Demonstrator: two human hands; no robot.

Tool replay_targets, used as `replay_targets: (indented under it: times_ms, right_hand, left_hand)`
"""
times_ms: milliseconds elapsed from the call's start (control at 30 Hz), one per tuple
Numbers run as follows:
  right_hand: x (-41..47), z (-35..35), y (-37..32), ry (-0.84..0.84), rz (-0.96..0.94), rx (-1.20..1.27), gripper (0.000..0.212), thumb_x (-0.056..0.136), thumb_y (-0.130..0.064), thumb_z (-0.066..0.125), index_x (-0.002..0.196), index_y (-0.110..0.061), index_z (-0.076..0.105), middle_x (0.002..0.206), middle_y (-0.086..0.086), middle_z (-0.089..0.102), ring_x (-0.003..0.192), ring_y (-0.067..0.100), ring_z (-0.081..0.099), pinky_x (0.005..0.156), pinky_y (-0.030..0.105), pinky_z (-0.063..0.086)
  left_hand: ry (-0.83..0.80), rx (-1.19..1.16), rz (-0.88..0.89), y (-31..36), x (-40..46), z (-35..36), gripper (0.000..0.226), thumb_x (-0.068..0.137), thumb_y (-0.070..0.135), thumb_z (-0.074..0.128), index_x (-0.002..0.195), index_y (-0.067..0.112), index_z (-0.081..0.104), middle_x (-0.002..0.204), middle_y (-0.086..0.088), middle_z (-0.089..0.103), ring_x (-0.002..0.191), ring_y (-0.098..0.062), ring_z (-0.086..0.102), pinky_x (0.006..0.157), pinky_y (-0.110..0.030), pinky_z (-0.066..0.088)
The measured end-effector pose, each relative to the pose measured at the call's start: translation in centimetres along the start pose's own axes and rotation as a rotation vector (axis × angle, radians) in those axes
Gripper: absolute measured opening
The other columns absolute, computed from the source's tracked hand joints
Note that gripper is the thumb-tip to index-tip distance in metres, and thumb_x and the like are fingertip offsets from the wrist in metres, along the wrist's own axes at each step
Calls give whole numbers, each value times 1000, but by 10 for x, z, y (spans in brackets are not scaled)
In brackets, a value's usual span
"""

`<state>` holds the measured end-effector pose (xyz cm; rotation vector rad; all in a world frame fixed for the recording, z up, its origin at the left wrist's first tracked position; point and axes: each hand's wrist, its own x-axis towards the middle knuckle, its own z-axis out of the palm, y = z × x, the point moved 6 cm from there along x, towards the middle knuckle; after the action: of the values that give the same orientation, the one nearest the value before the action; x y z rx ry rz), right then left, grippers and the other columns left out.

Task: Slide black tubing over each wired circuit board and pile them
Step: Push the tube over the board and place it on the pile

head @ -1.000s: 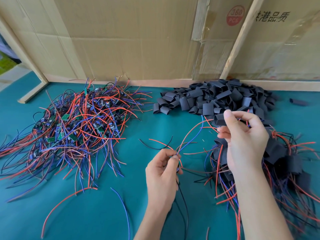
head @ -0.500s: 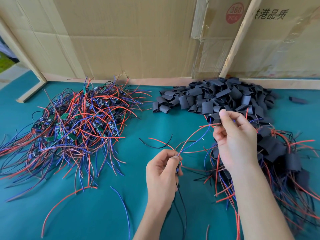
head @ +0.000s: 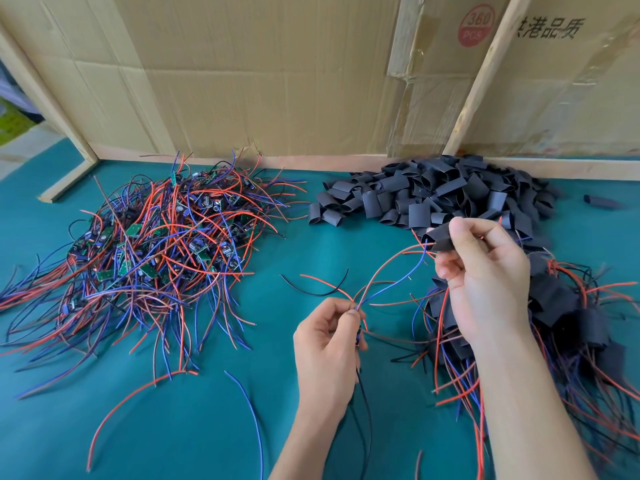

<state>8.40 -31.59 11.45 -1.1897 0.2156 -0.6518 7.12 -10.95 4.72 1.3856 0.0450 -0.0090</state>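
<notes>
Cardboard walls back a teal counter (head: 242,410) on which I work. My right hand (head: 485,271) pinches one black tube piece (head: 440,240) between thumb and forefinger, its open mouth turned toward the red and blue wire ends (head: 424,244) that reach it. My left hand (head: 327,344) pinches the same wires lower down, where they cross; the board they belong to is hidden in that hand, so I cannot confirm its position. As I judge it, the step is threading: the leads should be kept parallel and taut from the left hand, the tube mouth held round rather than squashed flat, and the tube drawn along the wires until it covers the board. Stray leads may snag on the rim. Beyond the right hand lies the loose tubing heap (head: 443,195); under and beside its wrist, the sleeved pile (head: 561,313). Far past the left hand sits the bare-board tangle (head: 156,244).
</notes>
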Motion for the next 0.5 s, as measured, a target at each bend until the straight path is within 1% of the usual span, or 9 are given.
replay_targets:
  times_ms: [67,100,167,233,333,433,500]
  right_hand:
    - [0,-1,-1,-7,-30,-48,10,99,-9,67,88,-10,67,67,6,66,51,16,57,49,24,45]
    - [0,-1,-1,-7,-48,-75,10,98,-10,68,88,-11,67,68,7,66,51,17,58,49,24,45]
    - [0,-3,-5,-2,-97,-119,10,97,-13,72,87,-15,69,69,7,66,52,19,60,49,25,46]
    - [0,-5,-10,7,-126,-120,12,94,-18,74,83,-21,71,68,3,67,52,19,60,50,25,47]
    - [0,-6,-11,10,-105,-89,15,94,-19,74,81,-25,72,67,-1,66,51,17,61,50,25,47]
    - [-1,-5,-10,-2,-97,-103,15,95,-17,74,81,-24,72,68,0,66,52,18,62,49,25,47]
    - [0,-6,-12,4,-95,-88,14,93,-20,75,80,-25,73,67,1,66,52,19,61,49,25,47]
  left_hand:
    - [4,27,12,0,0,0,15,83,19,57,72,12,64,53,-4,53,36,-14,36,37,-17,28]
    - [3,44,18,0,0,0,17,88,14,59,72,12,64,53,-4,53,36,-14,36,37,-18,29]
    - [2,78,24,-3,1,-1,25,95,3,58,73,13,64,53,-4,53,37,-16,35,38,-18,28]
    - [1,98,27,-3,1,-2,28,96,0,56,72,12,64,53,-5,53,38,-16,36,38,-19,28]
    - [12,106,30,-3,0,-1,25,94,5,59,72,13,63,53,-4,53,39,-17,36,38,-19,29]
    - [25,90,33,0,0,-1,15,84,22,57,72,16,63,53,-4,54,38,-17,35,38,-20,28]
    - [24,82,26,0,0,-1,15,81,25,55,71,17,63,53,-3,54,37,-17,35,37,-20,29]
